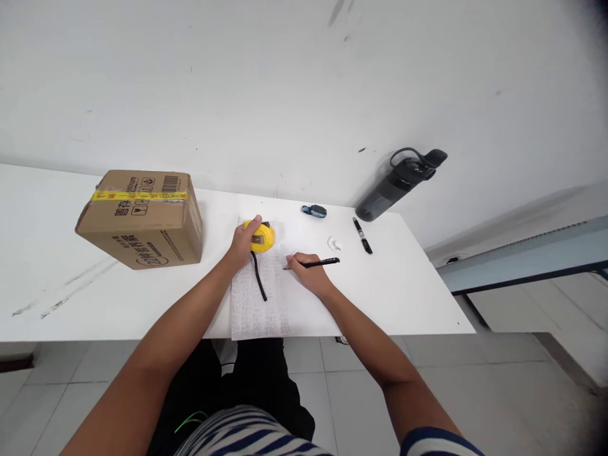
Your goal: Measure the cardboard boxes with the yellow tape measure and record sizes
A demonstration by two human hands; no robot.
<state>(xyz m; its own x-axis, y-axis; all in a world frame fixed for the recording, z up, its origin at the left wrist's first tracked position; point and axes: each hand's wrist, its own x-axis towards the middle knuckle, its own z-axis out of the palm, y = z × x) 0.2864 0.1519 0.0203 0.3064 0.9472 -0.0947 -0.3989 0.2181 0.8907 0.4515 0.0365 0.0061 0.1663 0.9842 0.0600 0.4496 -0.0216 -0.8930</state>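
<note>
My left hand (244,244) grips a yellow tape measure (262,237) that rests on a printed sheet of paper (259,304); its black strap (259,276) trails toward me across the sheet. My right hand (306,272) is closed around a black pen (319,263), held nearly flat with its tip touching the right side of the sheet. The paper lies on the white table (57,278) and hangs slightly over the front edge.
A taped cardboard box (142,218) sits to the left. At the back right are a dark water bottle (399,183) leaning on the wall, a black marker (362,235), a small white object (334,243) and a small blue-black item (314,211). Tiled floor lies below.
</note>
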